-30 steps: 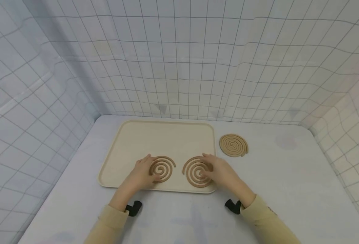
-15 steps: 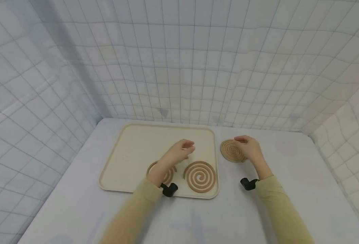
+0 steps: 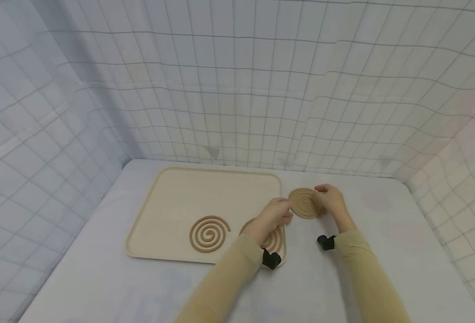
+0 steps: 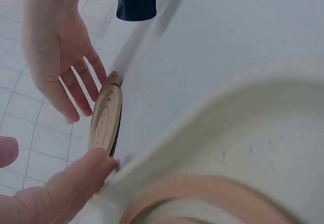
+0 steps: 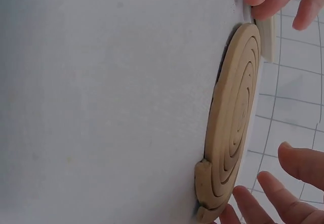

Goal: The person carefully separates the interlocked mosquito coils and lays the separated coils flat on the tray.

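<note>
A tightly wound tan mosquito coil (image 3: pixel 303 204), seemingly a nested pair, lies flat on the table right of the tray. My right hand (image 3: pixel 331 199) is at its right edge, fingers extended and thumb apart; the right wrist view shows fingertips at the coil's rim (image 5: pixel 235 117). Over the tray's right edge, my left hand (image 3: pixel 274 216) reaches toward the coil's left side with fingers extended. Whether it touches the coil is unclear. Two single coils with open gaps lie on the tray: the left one (image 3: pixel 209 233) in full view, the right one (image 3: pixel 276 240) partly under my left hand.
A cream tray (image 3: pixel 205 188) with a raised rim stands on the white-covered table (image 3: pixel 382 215). Grid-patterned cloth walls (image 3: pixel 237 89) rise behind and at both sides. A black camera (image 3: pixel 272 259) sits on the left wrist, another black camera (image 3: pixel 326 242) on the right.
Both hands have left the two tray coils and moved right. The right hand reached the nested coil's edge first; the left hand has since crossed over the tray toward it.
</note>
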`<state>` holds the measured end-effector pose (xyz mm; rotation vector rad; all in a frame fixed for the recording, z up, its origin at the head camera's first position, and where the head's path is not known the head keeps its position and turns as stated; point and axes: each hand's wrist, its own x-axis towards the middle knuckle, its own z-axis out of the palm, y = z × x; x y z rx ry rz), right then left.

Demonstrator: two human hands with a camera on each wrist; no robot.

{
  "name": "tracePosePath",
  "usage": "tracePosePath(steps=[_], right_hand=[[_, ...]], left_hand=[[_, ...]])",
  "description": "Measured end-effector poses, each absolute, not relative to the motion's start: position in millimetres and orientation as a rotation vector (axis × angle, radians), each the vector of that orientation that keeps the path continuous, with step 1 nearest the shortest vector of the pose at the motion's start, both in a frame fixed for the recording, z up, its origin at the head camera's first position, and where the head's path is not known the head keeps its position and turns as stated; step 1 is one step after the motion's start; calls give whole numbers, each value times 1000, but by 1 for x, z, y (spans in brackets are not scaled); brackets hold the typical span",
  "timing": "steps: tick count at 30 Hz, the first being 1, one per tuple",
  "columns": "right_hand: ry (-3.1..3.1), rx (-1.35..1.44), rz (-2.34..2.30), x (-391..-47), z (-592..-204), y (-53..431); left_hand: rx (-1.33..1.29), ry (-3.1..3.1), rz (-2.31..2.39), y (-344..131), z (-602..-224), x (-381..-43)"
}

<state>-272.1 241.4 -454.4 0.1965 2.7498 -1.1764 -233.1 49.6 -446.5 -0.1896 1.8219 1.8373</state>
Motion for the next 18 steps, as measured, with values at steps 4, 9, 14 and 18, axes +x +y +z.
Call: tracePosePath(steps=[4,9,14,18], right_hand=[[2707,178,-1147,-274,-456,241],[2722,161,-1067,-275,-457,238],[2725,179,-1009,-274,-456,237],[2718,205,-1034,-271,-454,238]], left_hand=[[-205,1838,1837,59,-446,-231],[-258,1849,1858,67,-446,-231],[-292,1833,1893,73,-447,-233],[-258,1878,1916,71,-446,-233]])
